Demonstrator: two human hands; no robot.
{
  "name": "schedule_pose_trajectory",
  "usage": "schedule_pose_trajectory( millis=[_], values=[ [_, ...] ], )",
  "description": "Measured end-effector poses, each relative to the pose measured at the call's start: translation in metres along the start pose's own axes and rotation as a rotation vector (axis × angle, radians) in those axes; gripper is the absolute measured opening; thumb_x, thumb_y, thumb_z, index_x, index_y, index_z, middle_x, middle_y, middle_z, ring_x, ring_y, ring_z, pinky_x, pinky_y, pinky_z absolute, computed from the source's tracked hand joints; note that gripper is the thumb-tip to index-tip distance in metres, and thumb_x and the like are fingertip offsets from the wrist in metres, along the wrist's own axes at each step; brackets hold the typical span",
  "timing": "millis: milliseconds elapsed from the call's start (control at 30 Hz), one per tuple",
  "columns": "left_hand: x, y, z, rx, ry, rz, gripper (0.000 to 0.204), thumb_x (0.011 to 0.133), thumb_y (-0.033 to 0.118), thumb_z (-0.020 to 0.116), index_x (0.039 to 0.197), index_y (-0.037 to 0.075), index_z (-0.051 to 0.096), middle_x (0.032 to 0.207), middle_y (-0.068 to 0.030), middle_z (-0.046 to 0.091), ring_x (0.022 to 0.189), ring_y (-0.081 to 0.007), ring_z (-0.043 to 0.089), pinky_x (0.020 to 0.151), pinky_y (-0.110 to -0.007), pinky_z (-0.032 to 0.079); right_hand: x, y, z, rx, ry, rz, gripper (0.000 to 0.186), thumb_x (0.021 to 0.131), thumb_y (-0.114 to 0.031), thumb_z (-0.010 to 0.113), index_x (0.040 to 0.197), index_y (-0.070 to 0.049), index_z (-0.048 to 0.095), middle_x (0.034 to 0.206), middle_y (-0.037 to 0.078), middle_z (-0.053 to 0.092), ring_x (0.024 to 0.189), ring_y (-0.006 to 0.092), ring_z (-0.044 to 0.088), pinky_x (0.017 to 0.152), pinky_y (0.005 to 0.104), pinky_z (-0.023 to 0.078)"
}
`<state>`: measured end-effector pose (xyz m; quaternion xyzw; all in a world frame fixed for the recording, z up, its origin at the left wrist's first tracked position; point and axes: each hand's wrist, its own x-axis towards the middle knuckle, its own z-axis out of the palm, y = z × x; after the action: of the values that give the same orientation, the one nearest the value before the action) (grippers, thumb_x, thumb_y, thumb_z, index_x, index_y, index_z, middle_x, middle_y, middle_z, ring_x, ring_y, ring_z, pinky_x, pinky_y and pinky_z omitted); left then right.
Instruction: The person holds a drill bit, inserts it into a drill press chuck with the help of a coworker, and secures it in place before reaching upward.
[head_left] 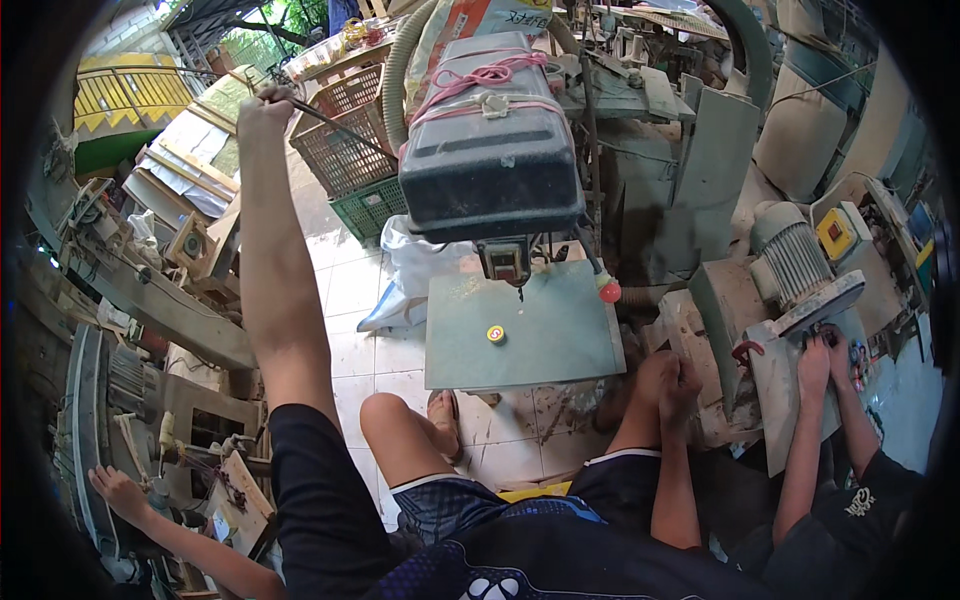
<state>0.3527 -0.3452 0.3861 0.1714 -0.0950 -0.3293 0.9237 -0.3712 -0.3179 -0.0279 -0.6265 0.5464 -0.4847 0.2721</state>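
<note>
Raised far out to the left, my left hand (266, 106) is closed around the end of a long dark rod (345, 132), which runs toward the drill press (492, 165). The press has a dusty black cover tied with pink cord. Under its head a thin drill bit (521, 294) points down, above a flat grey-green table (570, 345). A small round yellow disc (495, 334) lies on that table, left of the bit and nearer to me. My right hand (680, 388) is curled closed by my right knee; what its fingers hold, if anything, is hidden.
At right, another person's hands (818, 350) work at a machine with a grey motor (792, 255). Another person's hand (118, 492) rests on a machine at left. Plastic crates (340, 150) and a white sack (412, 265) stand beyond the table. A red ball knob (610, 292) sits at its right.
</note>
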Motion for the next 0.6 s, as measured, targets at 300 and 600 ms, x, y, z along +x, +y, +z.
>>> schedule_pose_trajectory(
  millis=[300, 600],
  values=[
    [-0.069, 0.106, 0.046, -0.092, -0.159, 0.076, 0.013, 0.091, -0.006, 0.037, 0.09, 0.001, 0.047, 0.068, -0.0023, 0.04, 0.051, -0.0119, 0.032, 0.048, -0.025, 0.028, -0.013, -0.06, 0.001, -0.169, -0.059, -0.18, 0.024, 0.094, -0.023, 0.055, 0.096, -0.002, 0.067, 0.087, 0.019, 0.068, 0.081, 0.0334, 0.067, 0.072, 0.0394, 0.052],
    [-0.101, 0.202, 0.06, 0.187, -0.808, 0.398, 0.011, 0.094, 0.007, 0.051, 0.104, 0.006, 0.055, 0.07, -0.0037, 0.046, 0.054, -0.0121, 0.04, 0.05, -0.028, 0.032, -0.029, -0.083, 0.005, -0.339, -0.141, -0.368, 0.018, 0.091, -0.017, 0.057, 0.089, -0.001, 0.066, 0.089, 0.019, 0.066, 0.085, 0.0383, 0.063, 0.078, 0.0436, 0.051]
  ],
)
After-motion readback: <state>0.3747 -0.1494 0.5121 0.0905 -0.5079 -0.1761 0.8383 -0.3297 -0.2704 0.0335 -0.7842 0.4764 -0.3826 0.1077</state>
